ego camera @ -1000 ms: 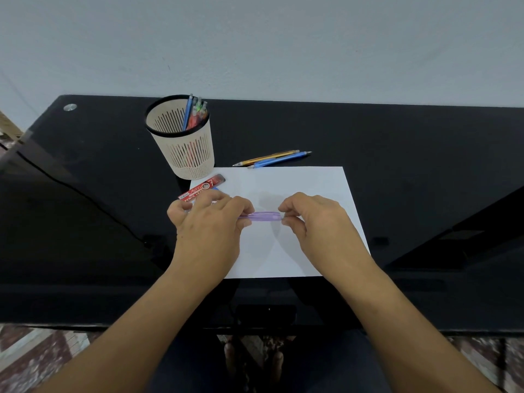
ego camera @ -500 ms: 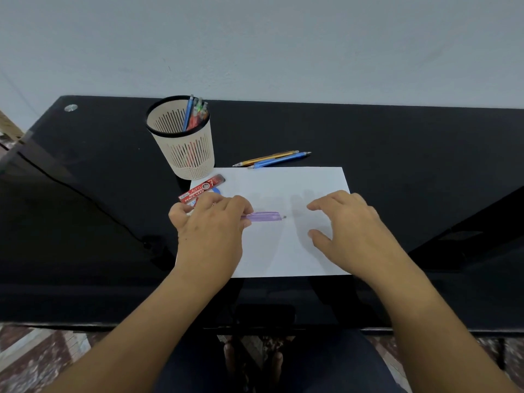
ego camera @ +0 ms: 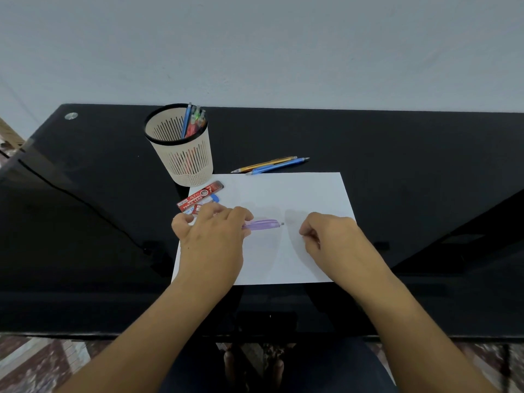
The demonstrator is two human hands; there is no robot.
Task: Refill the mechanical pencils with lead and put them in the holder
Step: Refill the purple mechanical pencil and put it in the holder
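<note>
Black desk (ego camera: 397, 143), frame centre: fingers of your left hand (ego camera: 211, 239) grip the purple mechanical pencil (ego camera: 263, 224). Right hand (ego camera: 331, 236) fingers are curled; what they hold, if anything, cannot be told. The holder (ego camera: 187, 165), upper left, already holds several pencils; two pencils (ego camera: 272, 165) probably remain to be refilled.

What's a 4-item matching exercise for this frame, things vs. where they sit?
Things
1. purple pencil
2. lead case
3. yellow and blue pencils
4. holder

Places
a. flat on the black table, beyond the far edge of the paper
b. gripped by the left hand, over the paper
c. upright on the table by the paper's far-left corner, pencils inside
d. lying across the paper's left edge

Pairs: 1-b, 2-d, 3-a, 4-c
</note>
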